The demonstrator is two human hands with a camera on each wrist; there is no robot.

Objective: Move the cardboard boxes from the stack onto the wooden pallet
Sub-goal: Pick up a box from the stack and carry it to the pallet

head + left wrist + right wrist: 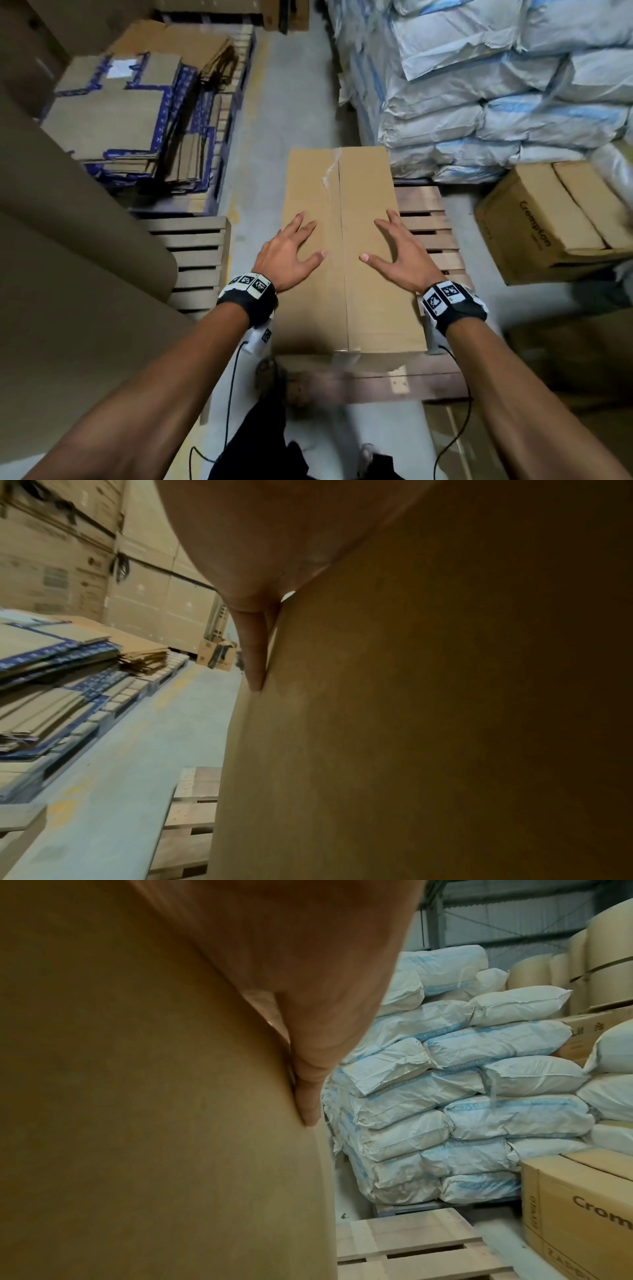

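Note:
A long plain cardboard box (342, 219) with a taped centre seam lies lengthwise on the wooden pallet (431, 240). My left hand (308, 240) lies palm down on the box's top, left of the seam, with its fingers spread. My right hand (376, 240) lies the same way to the right of the seam. In the left wrist view, the fingers (253, 653) lie straight against the box (411, 723), with pallet slats (192, 818) below. The right wrist view shows straight fingers (308, 1091) on the box (154, 1123) above the pallet (411, 1240).
A printed carton (555, 222) sits tilted at the right. Stacked white-and-blue sacks (479, 85) rise behind the pallet. Flattened cartons (120, 113) lie on a pallet at far left, a second wooden pallet (195, 250) and large brown paper rolls (68, 257) nearer. Grey floor (291, 85) runs between.

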